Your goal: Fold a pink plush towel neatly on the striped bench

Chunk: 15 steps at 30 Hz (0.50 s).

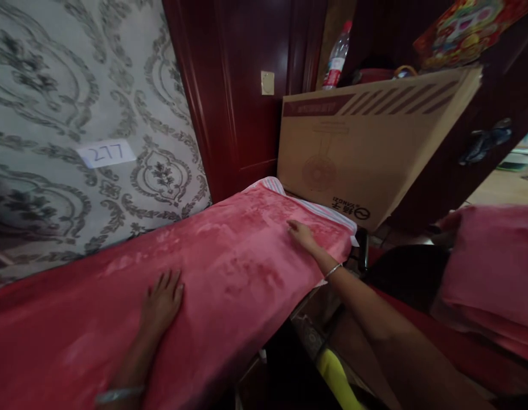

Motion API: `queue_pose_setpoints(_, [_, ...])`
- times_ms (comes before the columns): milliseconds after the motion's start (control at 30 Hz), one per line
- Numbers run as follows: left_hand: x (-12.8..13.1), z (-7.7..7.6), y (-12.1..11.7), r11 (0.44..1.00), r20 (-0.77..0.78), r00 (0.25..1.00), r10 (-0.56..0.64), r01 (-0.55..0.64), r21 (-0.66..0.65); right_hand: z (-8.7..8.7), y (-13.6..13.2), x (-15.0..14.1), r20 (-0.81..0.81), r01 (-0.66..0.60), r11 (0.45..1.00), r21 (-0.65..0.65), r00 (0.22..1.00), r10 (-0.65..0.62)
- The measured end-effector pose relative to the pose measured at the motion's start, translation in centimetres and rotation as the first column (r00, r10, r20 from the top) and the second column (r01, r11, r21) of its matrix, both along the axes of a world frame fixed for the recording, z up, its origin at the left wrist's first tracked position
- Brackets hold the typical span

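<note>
A pinkish-red plush blanket (229, 245) is spread over a long flat surface beside the wall. Its far edge shows a striped cloth (323, 212) in white and pale colours. My left hand (162, 299) lies flat on the blanket near the middle, fingers stretched out, with a bracelet on the wrist. Toward the far right end, my right hand (302, 234) rests on the blanket with its fingers partly hidden and slightly bent. A thin bracelet circles that wrist too. No object shows in either hand.
A large cardboard box (344, 148) stands past the far end, with a plastic bottle (337, 57) behind it. Folded pink cloth (494, 267) sits at the right. A yellow object (336, 378) lies below my right arm. Patterned wallpaper (97, 85) bears a paper marked 277.
</note>
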<state>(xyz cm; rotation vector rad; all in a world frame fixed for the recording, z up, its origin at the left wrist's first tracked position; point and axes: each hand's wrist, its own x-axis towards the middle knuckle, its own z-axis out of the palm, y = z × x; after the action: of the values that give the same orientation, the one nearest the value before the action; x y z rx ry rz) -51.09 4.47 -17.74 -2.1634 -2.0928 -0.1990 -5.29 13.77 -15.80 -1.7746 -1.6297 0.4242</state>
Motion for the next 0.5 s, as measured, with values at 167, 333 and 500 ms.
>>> queue_pose_setpoints(167, [-0.5, -0.7, 0.2, 0.999, -0.018, 0.999, -0.033, 0.033, -0.02, 0.3, 2.8, 6.2, 0.065, 0.276, 0.961, -0.026, 0.96, -0.274])
queue_pose_setpoints(333, [-1.2, -1.2, 0.8, 0.996, -0.02, 0.996, -0.086, 0.086, -0.016, -0.5, 5.8, 8.5, 0.127, 0.366, 0.928, -0.066, 0.926, -0.356])
queue_pose_setpoints(500, [-2.0, -1.9, 1.0, 0.995, -0.013, 0.995, -0.096, 0.096, 0.0, -1.2, 9.2, 9.1, 0.18, 0.349, 0.932, -0.095, 0.927, -0.328])
